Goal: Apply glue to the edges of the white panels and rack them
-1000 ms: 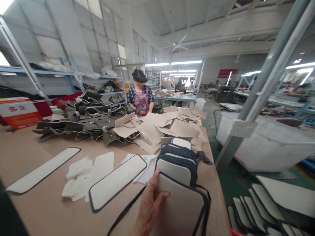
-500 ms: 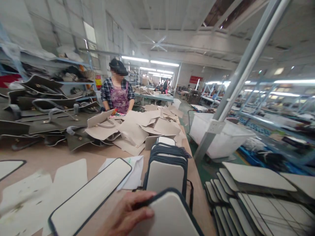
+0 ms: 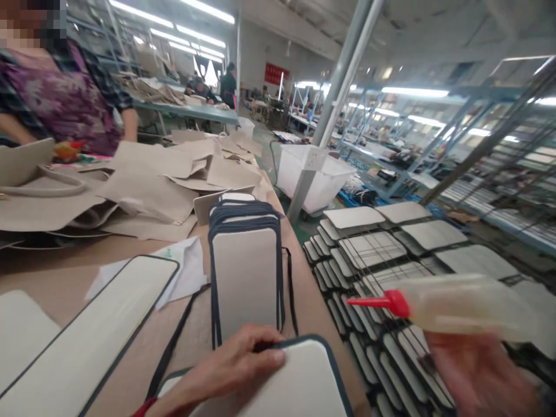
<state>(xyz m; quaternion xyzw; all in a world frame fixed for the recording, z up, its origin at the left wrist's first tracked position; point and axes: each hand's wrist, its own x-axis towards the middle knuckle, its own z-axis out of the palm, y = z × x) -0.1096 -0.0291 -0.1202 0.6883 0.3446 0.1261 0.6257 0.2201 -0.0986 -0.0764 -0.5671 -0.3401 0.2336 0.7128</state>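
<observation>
Left grip (image 3: 241, 360) — pinching panel (image 3: 302, 379), rightward of fingertips | Right grip (image 3: 475, 366) — holding bottle (image 3: 456, 302) from beneath

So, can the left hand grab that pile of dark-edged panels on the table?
Probably yes: the pile stands just past the left hand, with nothing seen in between. But that hand is gripping another panel, so it might have to let go first.
</observation>
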